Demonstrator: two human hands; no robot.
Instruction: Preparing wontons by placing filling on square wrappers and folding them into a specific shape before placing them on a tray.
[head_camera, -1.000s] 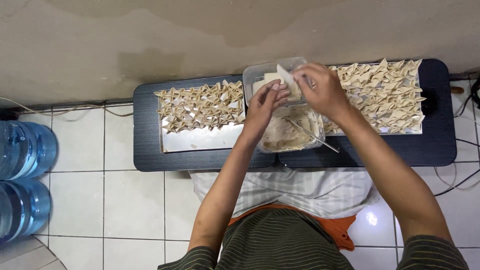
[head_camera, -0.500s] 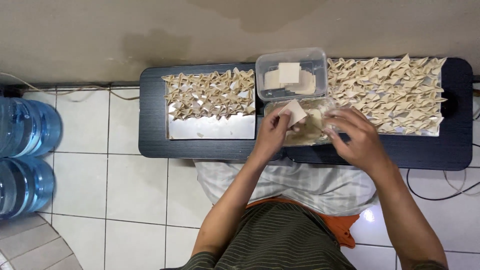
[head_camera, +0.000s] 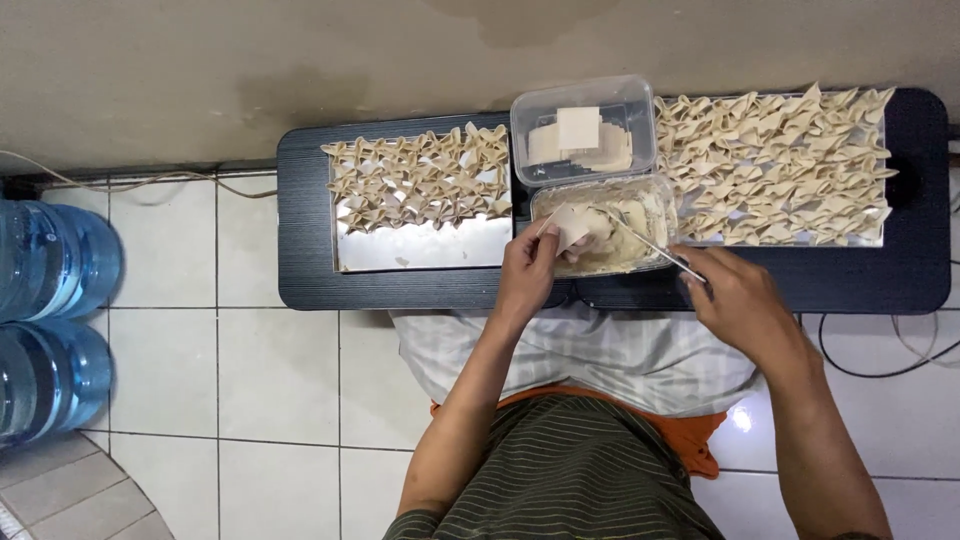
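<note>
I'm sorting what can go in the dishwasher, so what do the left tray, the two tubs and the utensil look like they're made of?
The left tray looks like bare metal: its base mirrors light. The upper tub and the lower tub look like clear plastic, see-through with rounded rims. The utensil in the right hand seems metal: thin and glinting.

Only 1 view here, from a camera on the person's head, looking almost straight down from well above. The wall fills the top of the frame and the low dark table (head_camera: 300, 270) runs across the upper middle. The left hand (head_camera: 525, 270) and right hand (head_camera: 735, 305) reach up from the bottom centre, where the lap shows. Tiled floor and 2 blue water bottles (head_camera: 45, 320) take the left edge.
</note>
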